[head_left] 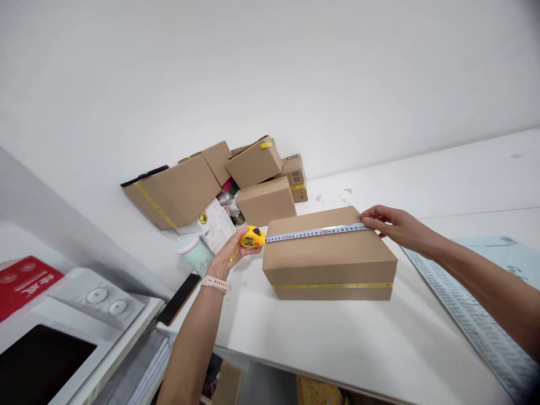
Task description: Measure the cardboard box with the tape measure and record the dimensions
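Observation:
A closed cardboard box (pixel 329 253) with a yellow strip of tape along its lower front side rests on the white table. My left hand (pixel 232 247), with a pale pink band on the wrist, grips the yellow tape measure (pixel 252 237) by its case at the box's left end. The metal blade is drawn out straight across the top of the box. At the right end, my right hand (pixel 386 222) pinches the tip of the blade against the box's edge. Part of the left fingers is hidden behind the case.
Several cardboard boxes (pixel 265 202) are piled against the wall. A mint tumbler (pixel 196 253) and a dark phone-like slab (pixel 179 301) lie to the left, beside a white microwave (pixel 84 326) with a red box (pixel 27 287) on top. Printed sheets (pixel 485 287) lie at right.

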Demonstrator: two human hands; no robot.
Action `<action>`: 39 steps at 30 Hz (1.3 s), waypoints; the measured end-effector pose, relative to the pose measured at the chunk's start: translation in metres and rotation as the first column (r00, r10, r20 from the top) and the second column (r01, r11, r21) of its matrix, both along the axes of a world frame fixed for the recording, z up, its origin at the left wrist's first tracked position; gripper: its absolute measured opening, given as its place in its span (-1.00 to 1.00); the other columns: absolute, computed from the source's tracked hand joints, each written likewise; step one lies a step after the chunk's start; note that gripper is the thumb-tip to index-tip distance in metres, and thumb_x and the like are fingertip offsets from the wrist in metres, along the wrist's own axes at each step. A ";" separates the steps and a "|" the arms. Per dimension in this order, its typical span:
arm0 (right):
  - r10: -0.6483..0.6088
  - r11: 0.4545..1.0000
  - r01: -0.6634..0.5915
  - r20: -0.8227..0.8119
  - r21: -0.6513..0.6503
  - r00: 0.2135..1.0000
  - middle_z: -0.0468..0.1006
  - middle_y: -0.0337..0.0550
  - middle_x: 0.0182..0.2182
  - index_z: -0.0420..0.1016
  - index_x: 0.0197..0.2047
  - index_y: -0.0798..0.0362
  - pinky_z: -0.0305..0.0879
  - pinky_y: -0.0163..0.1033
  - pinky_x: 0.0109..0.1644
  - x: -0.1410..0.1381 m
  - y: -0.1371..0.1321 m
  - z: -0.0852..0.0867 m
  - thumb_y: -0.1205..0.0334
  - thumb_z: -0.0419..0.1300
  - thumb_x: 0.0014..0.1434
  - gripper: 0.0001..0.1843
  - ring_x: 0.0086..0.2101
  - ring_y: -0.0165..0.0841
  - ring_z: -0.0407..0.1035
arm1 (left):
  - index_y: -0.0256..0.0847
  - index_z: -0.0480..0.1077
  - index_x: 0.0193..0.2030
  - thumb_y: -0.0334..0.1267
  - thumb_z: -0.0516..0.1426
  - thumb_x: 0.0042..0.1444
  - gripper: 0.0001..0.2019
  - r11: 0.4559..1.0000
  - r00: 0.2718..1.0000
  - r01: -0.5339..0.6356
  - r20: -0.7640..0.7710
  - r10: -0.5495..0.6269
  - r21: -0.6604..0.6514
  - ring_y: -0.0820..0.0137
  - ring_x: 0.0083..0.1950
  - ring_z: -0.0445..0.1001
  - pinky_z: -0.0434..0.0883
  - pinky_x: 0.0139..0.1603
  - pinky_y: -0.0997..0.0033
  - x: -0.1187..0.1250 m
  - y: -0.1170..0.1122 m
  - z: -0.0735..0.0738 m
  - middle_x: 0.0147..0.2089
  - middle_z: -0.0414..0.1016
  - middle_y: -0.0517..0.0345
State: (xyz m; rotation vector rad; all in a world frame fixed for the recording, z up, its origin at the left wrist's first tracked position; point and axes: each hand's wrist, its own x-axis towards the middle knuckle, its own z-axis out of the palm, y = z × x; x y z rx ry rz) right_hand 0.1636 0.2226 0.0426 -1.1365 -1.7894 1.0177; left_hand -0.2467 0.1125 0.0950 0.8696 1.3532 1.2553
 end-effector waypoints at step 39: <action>0.066 0.927 -0.260 0.564 0.271 0.823 0.47 0.02 0.27 0.32 0.40 -0.13 0.09 0.34 0.27 -0.073 0.028 0.034 -0.19 -0.22 0.38 -0.31 0.21 0.14 0.31 | -0.30 0.47 -0.26 0.20 0.37 -0.19 -0.43 0.959 0.846 0.279 0.462 -0.267 0.045 0.27 -0.42 0.54 0.55 -0.30 0.14 0.216 -0.105 -0.025 -0.35 0.48 0.06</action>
